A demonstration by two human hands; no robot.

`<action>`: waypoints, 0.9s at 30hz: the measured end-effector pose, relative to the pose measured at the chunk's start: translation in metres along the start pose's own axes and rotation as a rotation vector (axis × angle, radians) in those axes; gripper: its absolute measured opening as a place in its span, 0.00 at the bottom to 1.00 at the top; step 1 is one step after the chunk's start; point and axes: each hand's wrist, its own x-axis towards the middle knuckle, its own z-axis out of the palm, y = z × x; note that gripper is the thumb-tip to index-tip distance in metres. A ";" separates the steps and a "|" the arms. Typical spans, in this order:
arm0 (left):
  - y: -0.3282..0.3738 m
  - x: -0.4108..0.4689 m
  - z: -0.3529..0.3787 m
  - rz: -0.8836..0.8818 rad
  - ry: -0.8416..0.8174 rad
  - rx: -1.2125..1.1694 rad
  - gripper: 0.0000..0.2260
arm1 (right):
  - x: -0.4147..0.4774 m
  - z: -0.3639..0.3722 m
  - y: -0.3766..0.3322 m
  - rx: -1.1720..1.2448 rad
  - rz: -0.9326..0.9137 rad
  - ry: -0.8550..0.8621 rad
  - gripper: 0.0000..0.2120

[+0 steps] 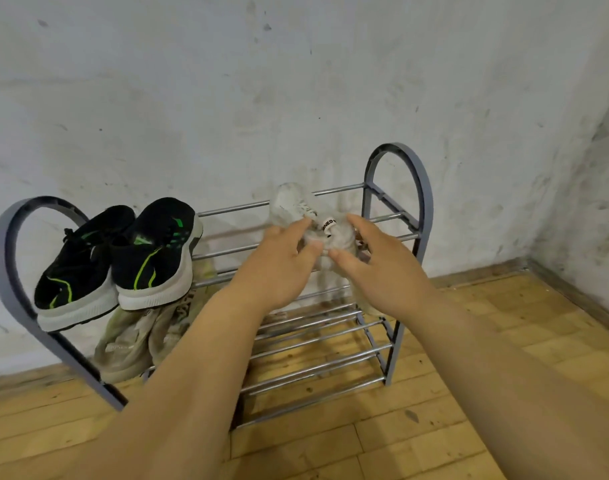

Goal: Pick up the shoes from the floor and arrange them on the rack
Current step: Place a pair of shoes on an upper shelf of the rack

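Note:
A grey metal shoe rack (396, 174) stands against the wall. A pair of black shoes with green stripes (123, 258) sits on the left of its top shelf. A pair of beige shoes (136, 341) rests on the shelf below them. On the right of the top shelf lies a pale white shoe (296, 206). My left hand (282, 265) and my right hand (379, 268) both reach to its heel end, fingers spread and touching it. Whether either hand grips it is unclear, as the shoe is blurred.
The rack's bottom shelf bars (316, 368) hold nothing on the right. A stained white wall (296, 98) is behind the rack, with a corner at the right. The wooden floor (434, 427) spreads in front.

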 end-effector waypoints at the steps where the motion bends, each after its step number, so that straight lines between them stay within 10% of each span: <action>1: -0.004 0.000 -0.003 0.005 -0.030 -0.039 0.25 | 0.001 0.001 0.003 0.027 0.026 0.010 0.28; 15: -0.002 -0.014 0.015 0.022 0.049 0.072 0.27 | -0.011 -0.005 0.005 -0.017 -0.027 -0.095 0.22; 21: 0.039 -0.054 0.028 0.166 0.362 0.176 0.25 | -0.029 -0.087 0.023 -0.325 0.237 -0.041 0.23; 27: 0.103 -0.112 0.094 0.417 -0.143 0.109 0.24 | -0.101 -0.165 0.086 -0.533 0.604 -0.380 0.37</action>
